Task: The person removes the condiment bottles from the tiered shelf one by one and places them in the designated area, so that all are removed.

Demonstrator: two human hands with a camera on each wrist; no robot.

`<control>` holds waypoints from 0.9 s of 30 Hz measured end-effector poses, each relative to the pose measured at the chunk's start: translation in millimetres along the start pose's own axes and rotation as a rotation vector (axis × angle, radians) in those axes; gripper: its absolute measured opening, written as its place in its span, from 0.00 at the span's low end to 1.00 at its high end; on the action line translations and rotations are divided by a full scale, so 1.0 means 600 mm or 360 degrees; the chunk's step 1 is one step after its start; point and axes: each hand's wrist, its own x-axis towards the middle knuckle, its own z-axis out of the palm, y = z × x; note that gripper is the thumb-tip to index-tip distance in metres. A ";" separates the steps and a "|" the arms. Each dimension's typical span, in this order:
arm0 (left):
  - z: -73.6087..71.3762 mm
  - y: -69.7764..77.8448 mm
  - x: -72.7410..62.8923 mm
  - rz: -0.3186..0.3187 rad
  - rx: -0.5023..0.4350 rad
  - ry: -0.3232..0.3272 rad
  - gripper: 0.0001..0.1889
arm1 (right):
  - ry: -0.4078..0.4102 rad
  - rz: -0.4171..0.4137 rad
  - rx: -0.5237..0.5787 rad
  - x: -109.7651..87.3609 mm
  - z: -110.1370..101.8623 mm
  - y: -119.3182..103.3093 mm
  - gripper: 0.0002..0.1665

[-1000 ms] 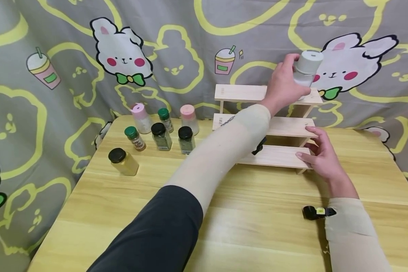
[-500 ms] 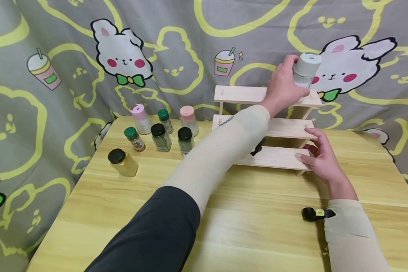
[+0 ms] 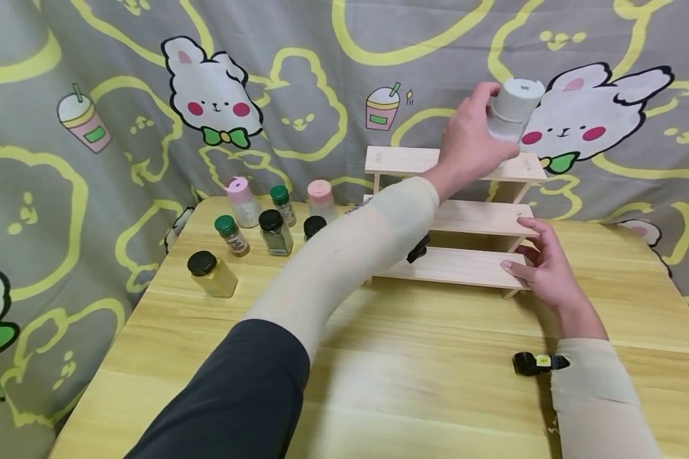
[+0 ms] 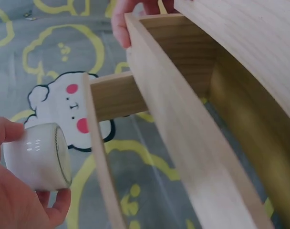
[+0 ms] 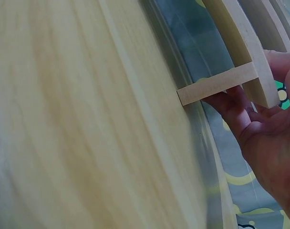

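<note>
In the head view my left hand (image 3: pixel 473 134) holds a clear jar with a pale grey cap (image 3: pixel 515 108) over the right part of the top tier. The left wrist view shows the jar's rounded bottom (image 4: pixel 37 155) between thumb and fingers, apart from the wood. My right hand (image 3: pixel 548 264) grips the right end of the three-tier wooden shelf rack (image 3: pixel 471 266), its thumb on the lowest tier. From the right wrist, that hand (image 5: pixel 274 138) is seen around the rack's end, beside a short leg (image 5: pixel 216 86).
On the table's left stand several seasoning jars: a yellow-filled one (image 3: pixel 212 274), a green-capped one (image 3: pixel 232 236), black-capped ones (image 3: pixel 275 233) and pink-capped ones (image 3: pixel 321 197). My left forearm partly covers one black-capped jar. A patterned curtain (image 3: pixel 298 83) hangs behind the table (image 3: pixel 413 357).
My left hand has risen slightly and shifted a little left with the jar, away from the top tier. The right hand keeps its grip on the rack.
</note>
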 end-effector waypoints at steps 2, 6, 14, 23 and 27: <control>-0.011 0.001 -0.004 0.0017 0.0001 0.0011 0.46 | -0.0004 0.0005 -0.0024 0.000 -0.001 0.000 0.56; -0.034 0.002 -0.013 0.0048 -0.0021 0.0045 0.46 | -0.0008 0.0007 -0.0022 0.000 -0.001 0.001 0.56; -0.089 0.005 -0.029 0.0144 -0.0026 0.0151 0.45 | -0.0010 0.0005 0.0032 -0.001 -0.002 0.003 0.55; -0.155 0.004 -0.052 0.0224 -0.0113 0.0228 0.43 | -0.0013 0.0012 0.0011 0.000 -0.005 0.004 0.56; -0.180 -0.002 -0.065 0.0230 -0.0145 0.0274 0.42 | -0.0027 0.0016 0.0008 -0.001 -0.005 0.004 0.56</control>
